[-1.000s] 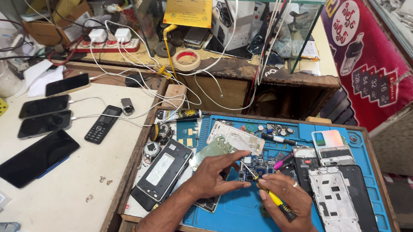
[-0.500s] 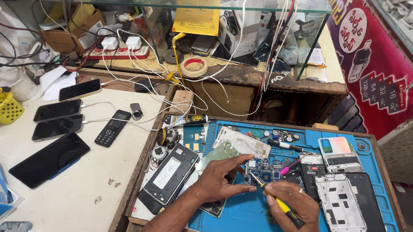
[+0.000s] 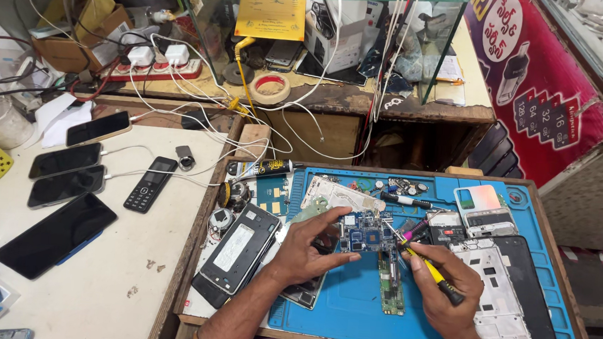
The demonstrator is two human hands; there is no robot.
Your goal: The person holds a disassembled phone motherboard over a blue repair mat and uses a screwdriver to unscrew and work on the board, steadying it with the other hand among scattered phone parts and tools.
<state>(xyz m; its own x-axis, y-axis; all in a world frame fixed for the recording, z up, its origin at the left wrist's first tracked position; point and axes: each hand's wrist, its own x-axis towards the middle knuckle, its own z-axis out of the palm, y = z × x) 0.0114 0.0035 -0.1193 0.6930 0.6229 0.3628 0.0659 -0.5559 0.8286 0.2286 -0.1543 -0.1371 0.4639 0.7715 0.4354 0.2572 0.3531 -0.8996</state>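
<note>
Cluttered with phone parts, our bench (image 3: 98, 297) carries a blue repair mat (image 3: 349, 305) where we work. Our left hand (image 3: 307, 250) pinches a small blue circuit board (image 3: 366, 233) by its edges, fingers (image 3: 341, 258) closed around it just above the mat. Our right hand (image 3: 444, 290) grips a yellow-handled screwdriver (image 3: 429, 267), fingers wrapped tight, its tip touching the board. A stripped white phone frame (image 3: 493, 289) lies just beside, and dark smartphones (image 3: 57, 235) rest well apart at left.

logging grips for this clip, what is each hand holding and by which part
Left hand pinches the blue circuit board by its left edge. Right hand grips a yellow-handled screwdriver around its handle, tip at the board.
</note>
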